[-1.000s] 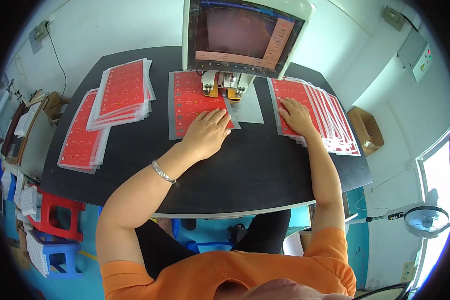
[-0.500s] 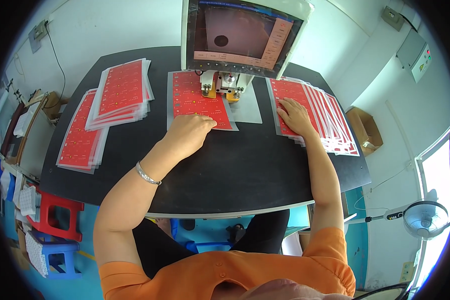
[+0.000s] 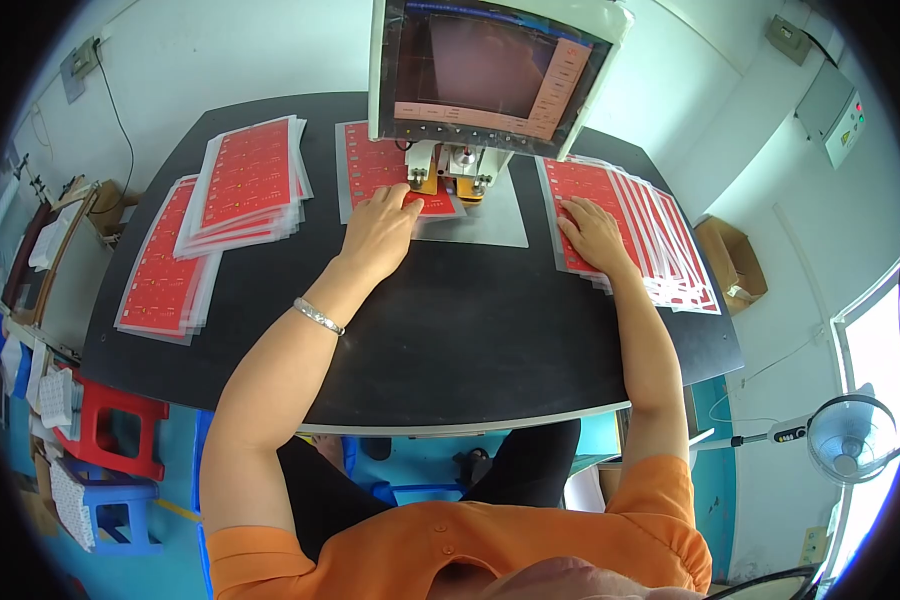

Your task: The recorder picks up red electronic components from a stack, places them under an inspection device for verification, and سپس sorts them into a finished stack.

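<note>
Fingers (image 3: 402,200) of both hands lie flat, open, pressing red sheets (image 3: 380,165).

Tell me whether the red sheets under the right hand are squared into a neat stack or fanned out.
Fanned out. The red sheets overlap in steps, each edge showing beyond the next toward the table's right side, with the right hand lying flat on the leftmost one.

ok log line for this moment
left hand on red sheet under press head | right hand on fanned stack

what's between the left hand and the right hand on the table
In the head view, a pale base plate under the machine head, then bare black table.
</note>
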{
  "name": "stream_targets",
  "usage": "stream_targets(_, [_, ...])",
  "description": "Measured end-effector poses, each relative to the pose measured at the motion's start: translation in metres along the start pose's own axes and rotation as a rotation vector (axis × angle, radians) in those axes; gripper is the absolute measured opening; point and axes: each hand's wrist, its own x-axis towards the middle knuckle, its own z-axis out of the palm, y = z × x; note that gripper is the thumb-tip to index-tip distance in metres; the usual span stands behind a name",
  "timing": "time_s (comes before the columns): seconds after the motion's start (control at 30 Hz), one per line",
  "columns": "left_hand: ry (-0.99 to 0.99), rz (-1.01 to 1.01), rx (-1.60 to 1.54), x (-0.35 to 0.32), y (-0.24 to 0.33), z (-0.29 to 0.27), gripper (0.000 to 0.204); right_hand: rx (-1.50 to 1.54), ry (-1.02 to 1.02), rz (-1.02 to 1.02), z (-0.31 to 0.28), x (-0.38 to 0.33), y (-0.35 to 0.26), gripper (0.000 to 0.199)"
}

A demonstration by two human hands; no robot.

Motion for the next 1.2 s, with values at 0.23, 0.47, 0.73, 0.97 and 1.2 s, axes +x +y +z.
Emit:
stream_targets(0.23, [-0.071, -0.061, 0.02, 0.001, 0.001, -0.003, 0.036, -0.009, 0.023, -0.002, -0.003, 0.0, -0.001, 0.044])
stream_targets(0.47, [-0.095, -0.048, 0.095, 0.004, 0.002, -0.011, 0.027, 0.449, 0.101, -0.031, -0.01, 0.01, -0.028, 0.034])
stream_targets(0.73, [-0.067, 0.037, 0.127, 0.006, -0.008, -0.015, 0.011, 1.298, -0.486, 0.365, -0.042, 0.005, -0.098, 0.05])
stream_targets(0.97, [-0.115, 0.298, -0.426, -0.022, 0.061, -0.063, 0.025, 1.339, -0.371, 0.475, -0.03, 0.005, -0.095, 0.05])
stream_targets(1.2, [-0.086, 0.236, -0.541, -0.009, 0.05, -0.081, 0.026, 1.007, -0.217, 0.362, -0.016, 0.005, -0.065, 0.034])
